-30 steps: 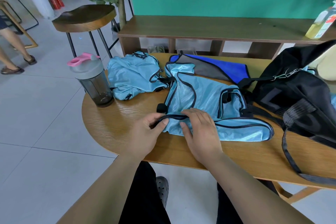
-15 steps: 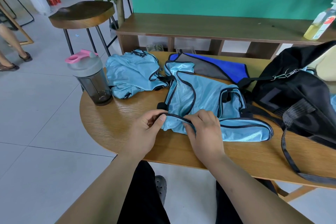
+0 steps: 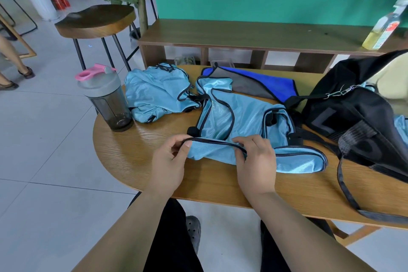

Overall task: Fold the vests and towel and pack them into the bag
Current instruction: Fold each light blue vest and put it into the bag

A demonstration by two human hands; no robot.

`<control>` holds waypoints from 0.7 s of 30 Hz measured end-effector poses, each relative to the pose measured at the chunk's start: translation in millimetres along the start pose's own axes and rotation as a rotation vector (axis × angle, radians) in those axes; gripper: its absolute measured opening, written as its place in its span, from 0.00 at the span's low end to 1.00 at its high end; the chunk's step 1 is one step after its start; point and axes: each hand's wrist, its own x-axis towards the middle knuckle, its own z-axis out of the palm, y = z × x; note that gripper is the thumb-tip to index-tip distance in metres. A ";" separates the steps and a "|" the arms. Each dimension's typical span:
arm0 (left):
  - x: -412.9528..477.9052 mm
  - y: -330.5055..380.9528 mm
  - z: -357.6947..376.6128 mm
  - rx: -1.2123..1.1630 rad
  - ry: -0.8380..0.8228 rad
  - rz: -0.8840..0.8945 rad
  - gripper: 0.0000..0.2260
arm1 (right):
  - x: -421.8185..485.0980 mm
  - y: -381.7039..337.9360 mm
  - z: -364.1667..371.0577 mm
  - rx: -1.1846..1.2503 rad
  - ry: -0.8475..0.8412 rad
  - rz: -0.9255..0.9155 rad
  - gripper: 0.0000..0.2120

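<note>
Vest (image 3: 247, 117): thin, slippery, floppy — take it by the black trim.
Hands: your left hand (image 3: 169, 164) and right hand (image 3: 257, 161) both pinch that near hem.

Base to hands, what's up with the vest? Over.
Left hand, right hand pinch near edge of light blue vest. Vest spread on table, not yet folded. Crumpled vest and shaker bottle off left; black bag right, none blocking.

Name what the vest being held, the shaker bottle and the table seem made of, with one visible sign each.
Vest: thin synthetic fabric, likely polyester; glossy sheen, fine mesh texture. Shaker bottle: smoky plastic, probably; see-through body, opaque grey lid. Table: wood or veneer, satin finish; grain lines show.
</note>
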 end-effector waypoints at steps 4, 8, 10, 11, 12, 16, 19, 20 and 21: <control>1.9 -0.9 -0.2 -0.005 0.066 -0.018 0.06 | 1.8 2.4 1.2 -0.130 0.049 0.114 0.15; 3.0 -1.4 -1.7 0.010 0.147 -0.067 0.07 | 3.4 4.6 1.4 -0.202 0.099 0.172 0.15; 3.7 -2.1 -3.1 -0.002 0.174 -0.082 0.08 | 6.6 12.2 -4.9 -0.215 0.122 0.176 0.13; 3.9 -1.9 -3.3 0.001 0.181 -0.085 0.08 | 9.0 18.5 -10.8 -0.225 0.128 0.160 0.12; 4.0 -1.4 -3.3 0.012 0.187 -0.086 0.08 | 12.2 26.1 -18.8 -0.234 0.131 0.145 0.12; 4.1 1.9 -0.4 0.025 0.215 -0.076 0.09 | 25.9 60.0 -59.5 -0.231 0.098 0.182 0.12; 4.1 0.9 0.0 0.025 0.238 -0.084 0.11 | 27.7 78.6 -87.4 -0.072 0.069 0.283 0.13; 4.1 0.2 -1.6 0.024 0.248 -0.095 0.11 | 27.7 81.9 -93.6 0.008 0.075 0.324 0.12; 3.4 1.0 -1.3 0.019 0.256 -0.105 0.11 | 26.4 85.8 -100.2 0.075 0.086 0.366 0.11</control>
